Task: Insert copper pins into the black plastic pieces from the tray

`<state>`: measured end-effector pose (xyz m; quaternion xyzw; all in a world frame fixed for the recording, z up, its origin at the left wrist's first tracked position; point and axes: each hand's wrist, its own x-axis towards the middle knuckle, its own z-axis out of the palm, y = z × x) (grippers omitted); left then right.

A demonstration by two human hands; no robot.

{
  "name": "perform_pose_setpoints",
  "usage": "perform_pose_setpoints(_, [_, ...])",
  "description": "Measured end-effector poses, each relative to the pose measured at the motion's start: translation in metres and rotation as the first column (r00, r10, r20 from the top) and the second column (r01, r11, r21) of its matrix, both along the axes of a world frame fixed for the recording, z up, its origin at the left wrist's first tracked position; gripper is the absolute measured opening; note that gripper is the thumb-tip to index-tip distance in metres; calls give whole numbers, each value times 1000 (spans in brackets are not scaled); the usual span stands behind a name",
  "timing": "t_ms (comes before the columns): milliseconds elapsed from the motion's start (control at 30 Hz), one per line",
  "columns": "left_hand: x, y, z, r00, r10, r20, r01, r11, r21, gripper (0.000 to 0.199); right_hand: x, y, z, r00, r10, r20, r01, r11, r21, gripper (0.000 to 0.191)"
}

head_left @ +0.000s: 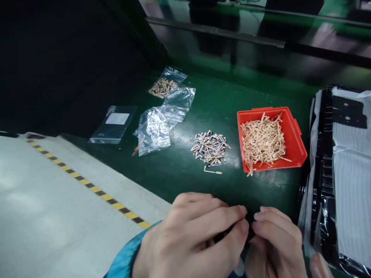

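My left hand (199, 235) and my right hand (275, 241) are close together at the bottom of the view, fingertips nearly meeting. Both have their fingers pinched; whatever they hold is hidden or too small to make out. Just beyond them on the green table (179, 173) lies a loose pile of small dark and tan strips (210, 148). One L-shaped tan strip (213, 170) lies apart at the pile's near edge. To the right of the pile, a red plastic bin (294, 148) holds a heap of thin tan strips (262, 141), some hanging over its near rim.
Crumpled clear plastic bags (155, 131) lie left of the pile. Behind them is a zip bag of small parts (164, 87); a flat labelled bag (114, 123) lies farther left. Black trays with white sheeting (348, 166) stand at right. A metal rail (214, 30) crosses the back.
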<state>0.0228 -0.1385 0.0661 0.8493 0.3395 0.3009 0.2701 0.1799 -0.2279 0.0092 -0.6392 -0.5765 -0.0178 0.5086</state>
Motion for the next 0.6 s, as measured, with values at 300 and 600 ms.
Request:
perform_pose_setpoints(300, [-2, 4, -9, 985, -169, -38, 174, 970, 170, 27, 3, -4, -10, 996, 93, -14, -92, 995, 28, 18])
perform_pose_setpoints(600, [14, 12, -3, 990, -99, -97, 117, 971, 206, 35, 24, -14, -15, 965, 249, 88, -245, 968, -47, 18])
